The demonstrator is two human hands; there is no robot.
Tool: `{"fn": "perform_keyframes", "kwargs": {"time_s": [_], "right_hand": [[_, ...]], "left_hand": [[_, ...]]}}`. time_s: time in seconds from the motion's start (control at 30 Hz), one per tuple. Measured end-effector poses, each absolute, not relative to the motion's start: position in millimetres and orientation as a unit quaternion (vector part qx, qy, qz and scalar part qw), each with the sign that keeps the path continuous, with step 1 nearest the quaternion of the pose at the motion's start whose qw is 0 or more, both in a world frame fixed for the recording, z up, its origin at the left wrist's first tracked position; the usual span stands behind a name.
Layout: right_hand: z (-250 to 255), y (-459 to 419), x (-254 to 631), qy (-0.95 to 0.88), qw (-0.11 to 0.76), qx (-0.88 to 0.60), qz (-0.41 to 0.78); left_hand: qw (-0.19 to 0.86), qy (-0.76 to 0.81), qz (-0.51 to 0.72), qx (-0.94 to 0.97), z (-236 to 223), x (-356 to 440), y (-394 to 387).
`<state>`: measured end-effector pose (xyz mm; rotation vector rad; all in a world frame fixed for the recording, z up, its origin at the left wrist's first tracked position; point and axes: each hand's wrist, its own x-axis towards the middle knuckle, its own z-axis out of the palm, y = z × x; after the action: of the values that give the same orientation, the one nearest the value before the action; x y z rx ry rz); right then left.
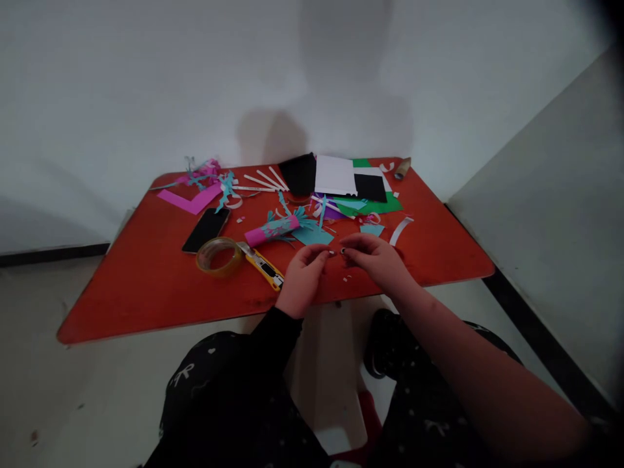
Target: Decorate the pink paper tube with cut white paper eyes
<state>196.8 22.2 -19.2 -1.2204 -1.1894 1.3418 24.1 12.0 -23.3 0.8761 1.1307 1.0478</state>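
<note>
My left hand point(303, 276) is closed in a pinch above the front part of the red table point(160, 286), with a tiny white bit at its fingertips. Facing it across a narrow gap, my right hand point(376, 261) also pinches, and a tiny dark-and-white bit shows at its fingertips. Both bits are too small to name. Just left of my left hand lies a yellow utility knife point(266, 268). Behind the hands is a pink paper tube point(273, 229) wrapped in fringed teal paper, beside a flat teal paper piece point(314, 235).
A tape roll point(219, 257) and a black phone point(207, 229) lie at left. White sticks point(263, 179), a white sheet point(335, 175), black sheets point(298, 174) and green paper point(375, 205) crowd the back. A cardboard tube point(402, 169) stands near the back right corner, by the wall.
</note>
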Motion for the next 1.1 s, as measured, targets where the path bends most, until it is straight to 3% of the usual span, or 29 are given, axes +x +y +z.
{"fn": "perform_keyframes", "kwargs": {"time_s": [1.1], "right_hand": [[-9.4, 14.8, 189.1, -0.585, 0.452, -0.481, 0.471]], "left_hand": [[0.666, 0.478, 0.446, 0.359, -13.6, 17.1, 7.3]]}}
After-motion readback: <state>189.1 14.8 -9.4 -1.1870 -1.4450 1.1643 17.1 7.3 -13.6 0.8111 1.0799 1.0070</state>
